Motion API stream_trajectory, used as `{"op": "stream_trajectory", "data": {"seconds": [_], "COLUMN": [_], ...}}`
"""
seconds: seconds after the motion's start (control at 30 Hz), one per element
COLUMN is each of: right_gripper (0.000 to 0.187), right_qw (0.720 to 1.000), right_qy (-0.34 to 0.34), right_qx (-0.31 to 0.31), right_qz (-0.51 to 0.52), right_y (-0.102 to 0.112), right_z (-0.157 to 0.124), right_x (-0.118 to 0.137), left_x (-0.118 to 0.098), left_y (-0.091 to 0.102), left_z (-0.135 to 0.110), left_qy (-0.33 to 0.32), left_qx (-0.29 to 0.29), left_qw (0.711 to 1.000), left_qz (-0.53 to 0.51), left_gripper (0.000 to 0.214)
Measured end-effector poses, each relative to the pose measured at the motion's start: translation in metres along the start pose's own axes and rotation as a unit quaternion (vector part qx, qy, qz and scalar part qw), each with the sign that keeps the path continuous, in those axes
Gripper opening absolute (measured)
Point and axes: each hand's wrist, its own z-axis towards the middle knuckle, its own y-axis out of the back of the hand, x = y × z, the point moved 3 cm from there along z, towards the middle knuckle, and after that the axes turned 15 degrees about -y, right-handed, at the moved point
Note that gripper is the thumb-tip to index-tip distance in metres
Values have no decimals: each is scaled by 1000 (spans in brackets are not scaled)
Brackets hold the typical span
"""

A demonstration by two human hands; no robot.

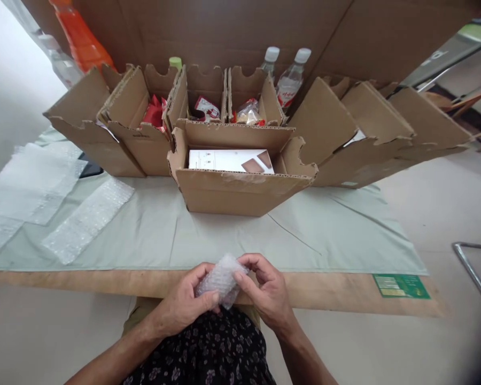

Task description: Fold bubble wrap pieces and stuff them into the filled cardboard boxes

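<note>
A small bundle of bubble wrap (221, 280) is held between my two hands at the table's front edge. My left hand (194, 294) grips its left side, thumb across the front. My right hand (264, 286) pinches its upper right corner between thumb and fingers. Whatever may lie inside the wrap cannot be made out. Beyond my hands stands an open cardboard box (240, 193) with a white carton (224, 160) in it.
Bubble wrap sheets (36, 182) lie stacked at the left, with a single strip (88, 220) beside them. Open cardboard bins (136, 147) line the back, some holding red packets (155, 112). Clear bottles (291, 80) stand behind. A green card (401, 286) lies on the right front edge.
</note>
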Motion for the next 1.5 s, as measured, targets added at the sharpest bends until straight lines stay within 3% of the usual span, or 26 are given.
{"op": "stream_trajectory", "data": {"seconds": [0.07,0.2,0.3,0.43,0.5,0.57,0.63,0.67,0.73,0.8,0.93,1.0,1.1,1.23,1.37,1.43,1.5], "right_gripper": [18,48,34,33,32,32,35,35,37,38,27,17,8,15,14,16,21], "right_qw": [1000,994,980,965,970,977,964,955,936,885,704,666,691,719,739,755,778], "right_qy": [3,25,43,93,130,164,194,204,208,188,128,70,19,64,75,65,77], "right_qx": [9,53,88,93,43,-63,-177,-215,-261,-304,-359,-321,-188,-61,-27,-52,-119], "right_qz": [-21,-93,-175,-225,-200,-120,-35,-26,-114,-297,-600,-670,-698,-689,-669,-650,-612], "right_y": [9,26,31,46,64,89,114,123,132,132,114,104,93,89,93,97,106], "right_z": [1,4,4,2,6,17,32,42,61,76,87,96,119,148,162,158,143], "right_x": [0,9,22,53,78,105,129,139,155,169,198,211,215,196,184,189,198], "left_x": [1,-5,-8,-8,-10,-11,-7,-3,4,8,3,-1,-3,-2,-2,-2,-3], "left_y": [0,-1,-1,9,20,32,42,45,46,43,35,35,36,37,35,34,35], "left_z": [2,10,15,20,22,25,29,30,32,34,35,35,35,35,38,38,34], "left_qy": [1,-37,-41,-35,-81,-139,-173,-181,-208,-254,-325,-332,-335,-338,-336,-335,-331], "left_qx": [2,19,36,4,-29,-70,-109,-123,-133,-122,-96,-91,-90,-91,-83,-80,-84], "left_qw": [999,988,989,999,996,988,977,970,951,926,893,890,887,884,885,886,890], "left_qz": [52,148,140,26,-21,-7,61,105,187,252,297,298,305,311,312,309,303], "left_gripper": [37,25,23,31,41,44,38,33,25,19,19,20,19,18,17,16,15]}}
